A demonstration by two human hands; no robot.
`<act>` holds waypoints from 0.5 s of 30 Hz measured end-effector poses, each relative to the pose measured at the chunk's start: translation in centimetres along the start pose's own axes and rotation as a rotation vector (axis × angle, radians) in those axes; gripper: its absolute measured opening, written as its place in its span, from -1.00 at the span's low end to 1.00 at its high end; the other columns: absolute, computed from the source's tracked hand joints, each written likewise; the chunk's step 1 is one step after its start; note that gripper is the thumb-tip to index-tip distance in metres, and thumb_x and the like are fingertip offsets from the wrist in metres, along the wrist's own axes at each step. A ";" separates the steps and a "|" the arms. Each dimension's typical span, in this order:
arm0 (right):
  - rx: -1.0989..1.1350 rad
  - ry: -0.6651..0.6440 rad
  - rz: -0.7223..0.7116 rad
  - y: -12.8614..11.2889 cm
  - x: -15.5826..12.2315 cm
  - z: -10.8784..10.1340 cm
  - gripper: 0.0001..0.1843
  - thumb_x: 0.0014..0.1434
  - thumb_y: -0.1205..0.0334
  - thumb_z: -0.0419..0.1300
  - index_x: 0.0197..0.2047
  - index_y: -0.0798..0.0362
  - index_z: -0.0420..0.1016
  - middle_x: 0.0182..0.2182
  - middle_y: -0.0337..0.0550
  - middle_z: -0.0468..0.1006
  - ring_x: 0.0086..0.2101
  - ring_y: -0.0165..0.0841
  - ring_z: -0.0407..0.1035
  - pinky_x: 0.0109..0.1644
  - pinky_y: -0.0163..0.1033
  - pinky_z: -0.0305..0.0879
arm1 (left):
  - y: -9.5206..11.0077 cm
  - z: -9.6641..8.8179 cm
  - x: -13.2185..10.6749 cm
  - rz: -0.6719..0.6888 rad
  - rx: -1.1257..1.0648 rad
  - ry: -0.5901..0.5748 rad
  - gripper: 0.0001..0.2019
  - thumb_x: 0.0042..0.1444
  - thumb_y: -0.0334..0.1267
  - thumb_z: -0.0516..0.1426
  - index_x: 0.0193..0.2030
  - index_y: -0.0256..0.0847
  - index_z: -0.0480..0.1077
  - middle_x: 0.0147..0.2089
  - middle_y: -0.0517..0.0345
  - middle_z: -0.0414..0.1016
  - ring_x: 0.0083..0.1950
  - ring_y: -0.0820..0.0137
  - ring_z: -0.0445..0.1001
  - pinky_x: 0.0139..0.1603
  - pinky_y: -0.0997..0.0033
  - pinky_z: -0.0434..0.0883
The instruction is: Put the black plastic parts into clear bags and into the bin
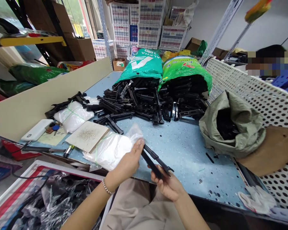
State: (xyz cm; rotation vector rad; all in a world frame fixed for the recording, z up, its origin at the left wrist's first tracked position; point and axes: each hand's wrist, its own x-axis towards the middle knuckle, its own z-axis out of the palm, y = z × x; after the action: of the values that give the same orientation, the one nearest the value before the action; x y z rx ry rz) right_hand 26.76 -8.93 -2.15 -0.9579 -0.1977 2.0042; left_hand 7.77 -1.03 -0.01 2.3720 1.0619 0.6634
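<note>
1. Work surface: a blue table (189, 150) spans the view. A beige board (38, 102) closes its left side and a white perforated panel (254, 92) closes its right side.

2. Bulk stock: two green sacks (144, 65) lie on their sides at the far end of the table, mouths toward me. A pile of black plastic parts (139, 105) spills out of them across the middle of the table. An olive sack (232, 127) sits against the perforated panel at the right, open, with dark contents inside.

3. Smaller items, left side: a white plastic bag (110, 148) lies near the front edge, just beside my left hand. A second white bag (73, 116) lies farther back, touching the pile. A pale square card (87, 135) rests between the two bags. A white power bank (37, 129) lies against the beige board.

4. My left hand (128, 163) is raised over the near edge of the table. It wears a ring and a bead bracelet. Its fingertips are pinched on the upper end of the black strips.

5. My right hand (169, 185) is palm-up below and to the right. Its fingers curl around the lower end of the same strips.

6. The black strips (156, 161) are long, narrow pieces, apparently two held together. They run diagonally between my hands, clear of the table surface, at its near edge.
</note>
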 end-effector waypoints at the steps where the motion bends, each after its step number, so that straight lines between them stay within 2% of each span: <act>1: -0.079 0.054 -0.098 0.0 0.4 0.3 -0.54 0.00 0.11 0.38 -0.06 0.11 0.41 -0.45 -0.22 0.51 -0.46 -0.45 0.45 -0.53 -0.47 0.34 | 0.8 0.2 -0.5 0.037 0.025 -0.040 -0.09 -0.08 -0.65 -0.12 0.44 -0.11 -0.31 0.47 -0.22 -0.20 0.29 0.08 0.29 0.05 0.17 0.47; 4: -0.365 0.213 -0.429 -0.1 1.5 1.2 -0.37 -0.01 0.12 0.37 0.11 -0.02 0.27 -0.46 -0.30 0.50 -0.43 -0.38 0.43 -0.43 -0.34 0.36 | 3.0 0.4 -1.8 0.132 -0.002 -0.172 -0.09 -0.05 -0.64 -0.11 0.44 -0.11 -0.38 0.47 -0.24 -0.20 0.21 0.04 0.38 -0.04 0.14 0.51; 6: -0.552 0.268 -0.567 -0.1 2.0 1.8 -0.34 0.03 0.10 0.32 0.17 -0.05 0.22 -0.45 -0.30 0.50 -0.38 -0.35 0.42 -0.32 -0.28 0.35 | 4.1 0.0 -2.3 0.166 -0.082 -0.195 -0.11 -0.02 -0.62 -0.10 0.44 -0.09 -0.35 0.46 -0.19 -0.11 0.26 0.07 0.32 0.04 0.11 0.48; 7: -0.628 0.279 -0.605 0.0 2.2 2.0 -0.40 0.05 0.09 0.28 0.15 -0.03 0.26 -0.44 -0.28 0.50 -0.36 -0.33 0.41 -0.27 -0.25 0.33 | 4.4 -0.3 -2.4 0.171 -0.128 -0.187 -0.13 0.00 -0.62 -0.09 0.44 -0.08 -0.30 0.44 -0.15 -0.06 0.30 0.10 0.27 0.11 0.13 0.45; 9: -0.735 0.287 -0.649 0.5 2.1 2.6 -0.62 0.10 0.09 0.22 -0.02 -0.01 0.37 -0.42 -0.24 0.50 -0.33 -0.30 0.39 -0.22 -0.23 0.30 | 4.9 -1.1 -2.5 0.156 -0.196 -0.172 -0.20 0.04 -0.60 -0.07 0.43 -0.06 -0.17 0.42 -0.10 0.02 0.34 0.18 0.21 0.19 0.19 0.39; 11: -0.786 0.279 -0.684 1.4 1.6 3.5 -0.84 0.11 0.13 0.20 -0.24 -0.01 0.39 -0.44 -0.26 0.48 -0.36 -0.32 0.36 -0.25 -0.24 0.27 | 5.4 -2.4 -2.9 0.133 -0.209 -0.170 -0.31 0.09 -0.53 -0.01 0.38 -0.06 0.02 0.36 -0.07 0.16 0.30 0.22 0.28 0.20 0.23 0.39; 13: -0.786 0.171 -0.655 2.6 0.8 4.8 -0.89 0.09 0.17 0.21 -0.33 -0.02 0.35 -0.46 -0.28 0.47 -0.39 -0.35 0.34 -0.28 -0.27 0.27 | 5.7 -4.5 -4.4 0.075 -0.179 -0.153 -0.43 0.14 -0.43 0.05 0.30 -0.01 0.18 0.26 -0.01 0.32 0.22 0.24 0.37 0.18 0.24 0.41; 15: -0.755 -0.081 -0.510 3.7 -0.2 6.0 -0.85 0.08 0.14 0.25 -0.32 0.00 0.38 -0.48 -0.28 0.47 -0.41 -0.37 0.36 -0.31 -0.28 0.29 | 5.5 -7.1 -7.7 -0.055 -0.131 -0.140 -0.52 0.18 -0.32 0.06 0.25 0.09 0.27 0.16 0.07 0.44 0.14 0.23 0.44 0.13 0.24 0.44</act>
State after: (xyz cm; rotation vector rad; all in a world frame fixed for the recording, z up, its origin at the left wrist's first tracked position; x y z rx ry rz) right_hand 20.26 -10.05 0.35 -1.1253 -1.1813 1.4880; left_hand 2.15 -8.81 6.89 2.2332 0.9883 0.5227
